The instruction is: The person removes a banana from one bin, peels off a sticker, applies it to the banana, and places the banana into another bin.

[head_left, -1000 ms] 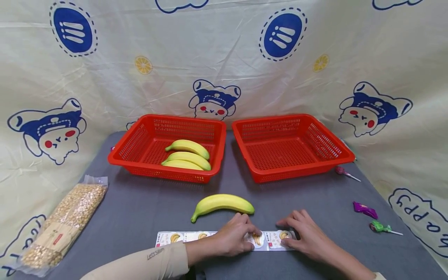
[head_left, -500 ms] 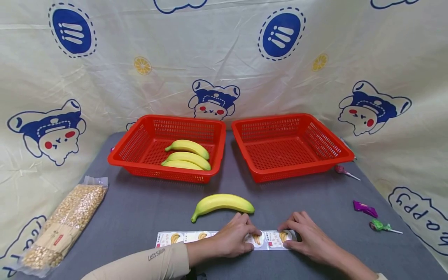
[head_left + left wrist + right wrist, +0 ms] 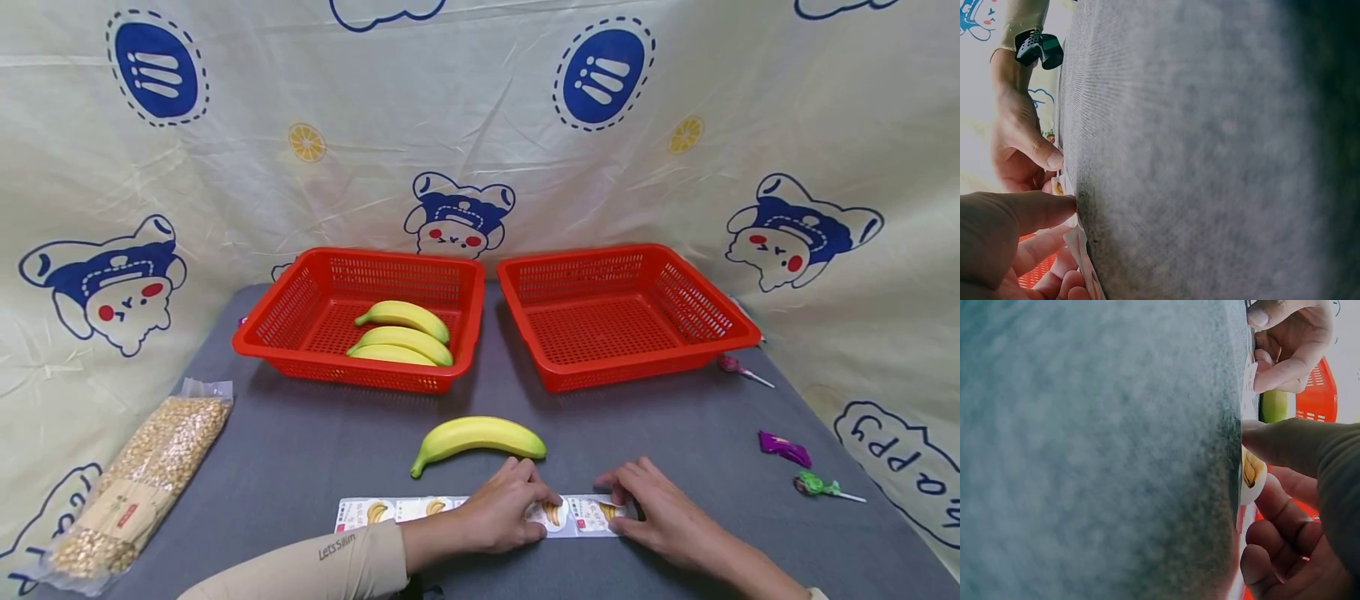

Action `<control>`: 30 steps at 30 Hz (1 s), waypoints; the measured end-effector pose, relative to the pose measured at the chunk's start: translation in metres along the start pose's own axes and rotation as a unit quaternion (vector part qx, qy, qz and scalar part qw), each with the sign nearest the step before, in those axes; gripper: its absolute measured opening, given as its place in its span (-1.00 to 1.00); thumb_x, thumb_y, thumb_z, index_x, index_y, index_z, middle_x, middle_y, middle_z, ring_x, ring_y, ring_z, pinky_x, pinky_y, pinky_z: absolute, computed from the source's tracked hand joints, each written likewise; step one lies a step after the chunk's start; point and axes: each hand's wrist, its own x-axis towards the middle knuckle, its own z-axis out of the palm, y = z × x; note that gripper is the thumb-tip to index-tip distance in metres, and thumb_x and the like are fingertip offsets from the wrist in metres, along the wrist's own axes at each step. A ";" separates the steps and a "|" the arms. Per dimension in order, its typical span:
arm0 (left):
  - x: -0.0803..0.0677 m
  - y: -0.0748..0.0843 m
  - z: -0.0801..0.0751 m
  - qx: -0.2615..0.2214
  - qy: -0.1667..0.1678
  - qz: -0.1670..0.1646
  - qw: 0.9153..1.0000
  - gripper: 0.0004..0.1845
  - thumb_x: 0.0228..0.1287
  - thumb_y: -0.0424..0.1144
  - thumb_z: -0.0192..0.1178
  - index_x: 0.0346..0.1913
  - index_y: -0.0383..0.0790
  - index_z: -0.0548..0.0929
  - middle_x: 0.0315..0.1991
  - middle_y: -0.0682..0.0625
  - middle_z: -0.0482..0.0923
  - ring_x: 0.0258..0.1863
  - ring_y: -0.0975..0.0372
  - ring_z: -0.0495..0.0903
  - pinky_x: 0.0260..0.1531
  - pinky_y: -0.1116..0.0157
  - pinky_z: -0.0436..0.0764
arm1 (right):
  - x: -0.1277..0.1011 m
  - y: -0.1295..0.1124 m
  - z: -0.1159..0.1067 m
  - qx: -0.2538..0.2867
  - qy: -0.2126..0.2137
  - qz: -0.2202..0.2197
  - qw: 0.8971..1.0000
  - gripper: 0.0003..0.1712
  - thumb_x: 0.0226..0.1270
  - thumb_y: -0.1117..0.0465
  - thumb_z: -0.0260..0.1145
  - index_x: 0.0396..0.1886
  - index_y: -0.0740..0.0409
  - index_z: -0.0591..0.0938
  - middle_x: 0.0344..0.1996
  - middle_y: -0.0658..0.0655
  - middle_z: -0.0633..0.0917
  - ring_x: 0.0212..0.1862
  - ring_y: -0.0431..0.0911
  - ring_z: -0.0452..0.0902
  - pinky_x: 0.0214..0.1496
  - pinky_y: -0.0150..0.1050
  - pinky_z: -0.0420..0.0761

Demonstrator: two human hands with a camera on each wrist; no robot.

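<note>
A strip of banana stickers (image 3: 588,514) lies flat on the cloth in front of a single banana (image 3: 477,439). My left hand (image 3: 501,510) holds the strip down near its middle, thumb on the near edge and fingertips on the far edge, covering part of it. At the right end, my right hand (image 3: 660,510) pinches the last sticker with thumb and forefinger. The right wrist view shows that round banana sticker (image 3: 1252,469) standing partly off the strip against the fingers. In the left wrist view, the backing (image 3: 1082,253) bends up beside the left fingers.
Behind the banana stand two red baskets; the left basket (image 3: 288,342) holds several bananas (image 3: 405,337), the right basket (image 3: 611,325) none. A bag of kernels (image 3: 146,483) lies far left. Lollipops (image 3: 825,486) and a purple wrapped candy (image 3: 783,448) lie along the right edge.
The end sticker's right side has lifted and curled under my right fingers, which have shifted very slightly. My left hand, the banana and both baskets stay put.
</note>
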 end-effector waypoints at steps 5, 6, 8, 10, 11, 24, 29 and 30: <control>0.000 -0.002 0.002 0.001 0.004 0.013 1.000 -0.63 -0.01 -0.20 0.36 -0.04 0.04 0.69 -0.25 0.19 0.43 -0.25 0.42 0.26 -0.28 0.56 0.25 | -0.002 0.004 0.001 0.013 -0.006 0.019 1.000 -0.74 -0.01 0.06 0.46 -0.29 -0.26 0.62 -0.37 -0.27 0.45 -0.21 -0.36 0.23 -0.25 -0.42 0.33; 0.000 -0.002 0.002 0.001 0.004 0.013 1.000 -0.63 -0.01 -0.20 0.35 -0.04 0.04 0.69 -0.25 0.19 0.43 -0.26 0.42 0.26 -0.28 0.56 0.25 | -0.002 0.005 0.002 0.012 -0.002 0.018 1.000 -0.76 -0.01 0.06 0.46 -0.32 -0.28 0.61 -0.37 -0.27 0.45 -0.21 -0.36 0.23 -0.25 -0.42 0.32; 0.000 -0.002 0.002 0.001 0.002 0.014 1.000 -0.63 -0.01 -0.20 0.36 -0.04 0.05 0.69 -0.26 0.19 0.43 -0.26 0.42 0.25 -0.29 0.56 0.25 | -0.003 0.006 0.003 0.012 0.011 0.007 1.000 -0.75 -0.03 0.10 0.47 -0.36 -0.29 0.60 -0.36 -0.28 0.46 -0.21 -0.36 0.23 -0.24 -0.42 0.33; 0.000 -0.003 0.002 -0.001 0.000 0.013 1.000 -0.63 -0.01 -0.21 0.35 -0.04 0.04 0.69 -0.26 0.19 0.42 -0.26 0.42 0.25 -0.30 0.56 0.24 | -0.003 0.006 0.003 0.012 0.018 0.002 1.000 -0.73 -0.04 0.13 0.47 -0.39 -0.30 0.57 -0.36 -0.28 0.46 -0.22 -0.36 0.23 -0.25 -0.42 0.32; 0.000 -0.002 0.002 0.001 0.001 0.014 1.000 -0.63 -0.01 -0.20 0.35 -0.04 0.05 0.69 -0.26 0.19 0.43 -0.26 0.43 0.25 -0.30 0.56 0.24 | -0.003 0.006 0.003 0.015 0.018 0.002 1.000 -0.73 -0.04 0.14 0.47 -0.40 -0.30 0.56 -0.37 -0.28 0.46 -0.23 -0.36 0.23 -0.25 -0.42 0.32; -0.001 -0.003 0.002 0.005 0.005 0.016 1.000 -0.62 0.00 -0.20 0.35 -0.03 0.05 0.68 -0.25 0.18 0.43 -0.26 0.42 0.24 -0.29 0.56 0.23 | -0.004 0.011 0.009 0.058 0.080 -0.020 0.995 -0.76 -0.03 0.27 0.45 -0.46 -0.19 0.62 -0.50 -0.29 0.51 -0.36 -0.43 0.28 -0.39 -0.46 0.34; -0.001 -0.003 0.002 0.005 0.002 0.016 1.000 -0.62 0.00 -0.19 0.35 -0.03 0.05 0.68 -0.25 0.18 0.43 -0.25 0.42 0.25 -0.29 0.56 0.24 | -0.007 0.009 0.004 0.071 0.088 -0.028 0.993 -0.77 -0.01 0.21 0.46 -0.49 -0.22 0.59 -0.51 -0.30 0.49 -0.36 -0.43 0.27 -0.39 -0.46 0.32; 0.000 -0.003 0.001 0.003 -0.001 0.014 1.000 -0.62 0.00 -0.19 0.35 -0.03 0.05 0.68 -0.24 0.18 0.43 -0.25 0.42 0.25 -0.29 0.56 0.23 | -0.008 0.007 0.001 0.077 0.091 -0.031 0.992 -0.79 0.01 0.19 0.45 -0.48 -0.21 0.58 -0.50 -0.30 0.49 -0.36 -0.43 0.27 -0.39 -0.46 0.31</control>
